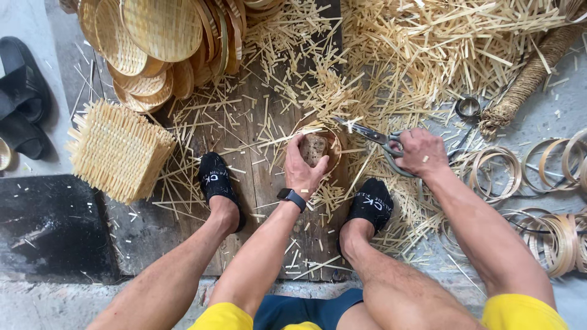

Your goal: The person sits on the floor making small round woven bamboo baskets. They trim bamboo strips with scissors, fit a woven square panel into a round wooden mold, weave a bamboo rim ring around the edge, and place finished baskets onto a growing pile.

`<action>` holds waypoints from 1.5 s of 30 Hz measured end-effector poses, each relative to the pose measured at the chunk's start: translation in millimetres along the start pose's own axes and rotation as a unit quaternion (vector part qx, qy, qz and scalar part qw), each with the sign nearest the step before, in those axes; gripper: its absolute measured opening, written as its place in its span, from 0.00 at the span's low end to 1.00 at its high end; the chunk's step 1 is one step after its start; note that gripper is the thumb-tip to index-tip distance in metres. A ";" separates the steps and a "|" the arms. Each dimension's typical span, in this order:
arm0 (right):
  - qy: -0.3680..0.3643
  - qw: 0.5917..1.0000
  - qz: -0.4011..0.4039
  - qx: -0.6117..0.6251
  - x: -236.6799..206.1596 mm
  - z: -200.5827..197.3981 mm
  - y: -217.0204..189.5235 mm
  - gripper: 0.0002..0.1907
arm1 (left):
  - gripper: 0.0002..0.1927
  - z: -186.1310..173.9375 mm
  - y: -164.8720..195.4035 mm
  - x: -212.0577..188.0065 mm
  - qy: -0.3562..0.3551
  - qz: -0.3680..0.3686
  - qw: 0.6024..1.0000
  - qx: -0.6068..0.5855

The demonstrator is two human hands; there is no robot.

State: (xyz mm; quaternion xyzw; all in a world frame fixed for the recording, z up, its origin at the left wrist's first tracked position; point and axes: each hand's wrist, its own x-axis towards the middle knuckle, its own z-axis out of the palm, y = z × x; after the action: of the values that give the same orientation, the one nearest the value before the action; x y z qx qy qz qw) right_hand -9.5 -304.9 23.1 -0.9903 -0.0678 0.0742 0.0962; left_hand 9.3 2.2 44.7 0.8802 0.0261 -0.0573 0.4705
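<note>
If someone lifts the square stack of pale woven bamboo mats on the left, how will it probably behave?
The square stack of pale woven bamboo mats probably feels light for its size, since the strips look thin. The layers lie loose and slightly uneven, so the upper ones may slide apart. The protruding strip ends look brittle and might snag or snap.

No packages, labels or signs are showing in this view. One screen is appearing: a smartwatch (292,198) with a small, dark, rectangular face on a black band, sitting on the left wrist above the wooden board. Its display is showing dark.
</note>
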 end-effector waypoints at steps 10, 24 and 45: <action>-0.064 0.994 0.006 -0.089 3.5 19.0 -18.8 0.12 | 0.37 -4.3 -7.8 2.7 -0.062 0.126 0.990 0.033; -0.074 0.994 -0.030 -0.069 16.0 12.7 -21.9 0.13 | 0.40 -21.3 -13.6 21.2 -0.209 0.141 0.966 0.048; -0.202 0.976 0.040 -0.072 18.0 22.4 -17.6 0.17 | 0.43 -19.3 -4.7 7.3 -0.100 0.111 0.985 0.081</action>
State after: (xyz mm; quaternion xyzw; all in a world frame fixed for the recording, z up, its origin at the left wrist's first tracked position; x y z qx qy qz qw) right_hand 2.4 -281.1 2.5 -0.9610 -0.0518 0.2715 0.0056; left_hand 17.6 20.8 50.5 0.9024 -0.1239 -0.0946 0.4017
